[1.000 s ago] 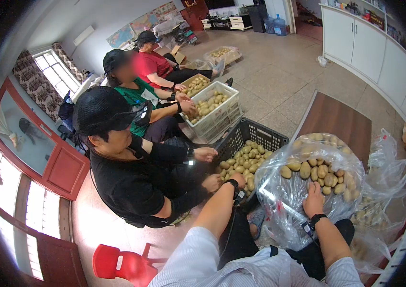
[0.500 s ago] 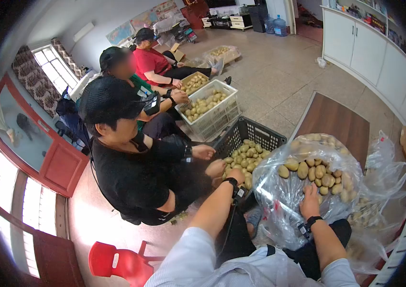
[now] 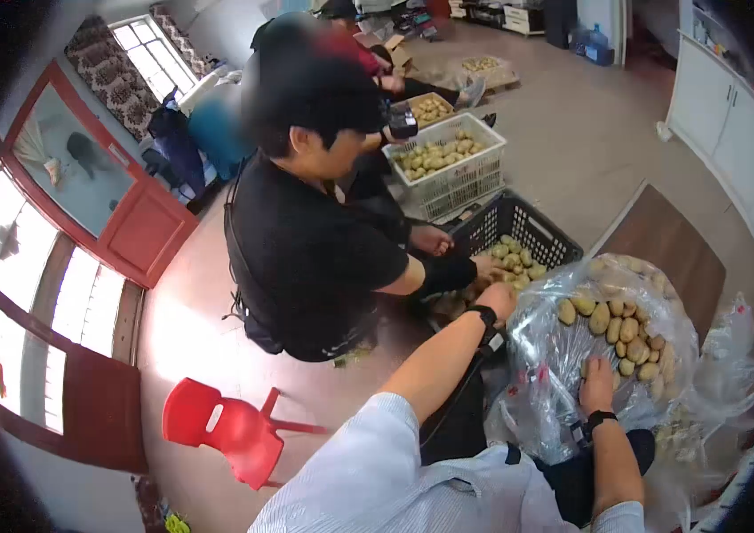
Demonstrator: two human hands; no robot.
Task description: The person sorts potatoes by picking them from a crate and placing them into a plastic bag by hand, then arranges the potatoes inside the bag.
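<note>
Crate (image 3: 537,229) edge near left hand (image 3: 503,302), right hand (image 3: 597,388) at bag's (image 3: 532,355) open mouth; cannot tell either grip

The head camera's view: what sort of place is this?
Probably a home's living room: patterned curtains flank a window and white cabinets line one side. A black crate of potato-like produce suggests it doubles as a workspace.

The wearer's upper body is clad in a pale, finely striped shirt (image 3: 341,480) with short sleeves; the trousers (image 3: 572,480) are black. A black left wristband (image 3: 486,322) carries a small boxy module (image 3: 495,342), beside which a thin dark cable (image 3: 453,401) runs. A similar black right wristband (image 3: 602,417) encircles the other wrist.
</note>
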